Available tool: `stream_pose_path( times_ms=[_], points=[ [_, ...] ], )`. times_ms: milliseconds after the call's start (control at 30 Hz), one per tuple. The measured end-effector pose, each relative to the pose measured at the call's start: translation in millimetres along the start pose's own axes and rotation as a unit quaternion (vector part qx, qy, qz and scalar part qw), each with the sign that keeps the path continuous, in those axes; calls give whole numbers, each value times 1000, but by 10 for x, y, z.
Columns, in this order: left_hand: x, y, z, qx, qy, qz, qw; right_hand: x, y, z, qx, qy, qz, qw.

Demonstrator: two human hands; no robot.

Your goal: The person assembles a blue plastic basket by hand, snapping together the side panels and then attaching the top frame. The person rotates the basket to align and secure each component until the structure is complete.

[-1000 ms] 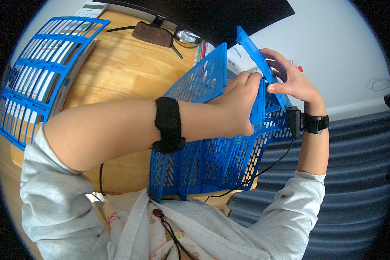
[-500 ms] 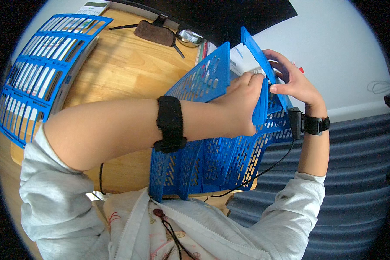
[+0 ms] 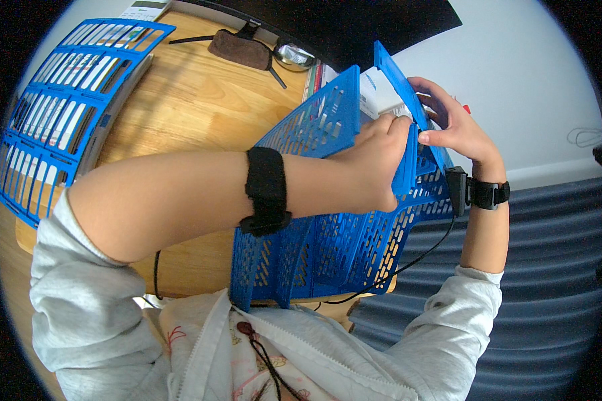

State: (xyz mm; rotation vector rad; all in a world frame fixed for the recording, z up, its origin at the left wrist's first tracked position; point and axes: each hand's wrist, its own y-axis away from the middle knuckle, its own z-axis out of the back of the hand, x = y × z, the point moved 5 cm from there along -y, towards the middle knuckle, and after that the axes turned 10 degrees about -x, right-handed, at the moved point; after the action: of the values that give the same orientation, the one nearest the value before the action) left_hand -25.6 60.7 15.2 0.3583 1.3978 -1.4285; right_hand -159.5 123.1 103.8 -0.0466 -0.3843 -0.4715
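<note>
The left hand point(image 3: 374, 164) grips the upright divider panel point(image 3: 405, 160) of a blue plastic rack point(image 3: 328, 247), fingers closed over its top edge. The right hand point(image 3: 451, 127) pinches the same panel from the other side. The rack lies at the near edge of the wooden tabletop point(image 3: 194, 100). A white box point(image 3: 376, 93) sits just behind the panel. A flat blue grid panel point(image 3: 67, 100) lies at the far left.

Lying flat at the far left of the wooden desk point(image 3: 201, 107): a second blue slotted tray point(image 3: 67, 113). Resting near the far edge: a brown pouch point(image 3: 241, 50) beside a small round metal dish point(image 3: 293, 57), under a dark monitor point(image 3: 341, 23).
</note>
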Motion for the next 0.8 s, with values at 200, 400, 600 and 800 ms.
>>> stream_pose_path(
  times_ms=[200,400,600,800],
  points=[
    [6,0,0,-9,6,-3,1000,6,5,-7,7,10,-6,1000],
    [7,6,2,-10,0,-12,1000,4,8,-29,11,-11,4,1000],
    [-2,-9,-12,-20,16,-20,999,9,7,-12,30,-6,46,998],
    [19,-10,-35,-5,-14,-25,1000,-20,15,-27,14,-4,15,1000]
  ],
)
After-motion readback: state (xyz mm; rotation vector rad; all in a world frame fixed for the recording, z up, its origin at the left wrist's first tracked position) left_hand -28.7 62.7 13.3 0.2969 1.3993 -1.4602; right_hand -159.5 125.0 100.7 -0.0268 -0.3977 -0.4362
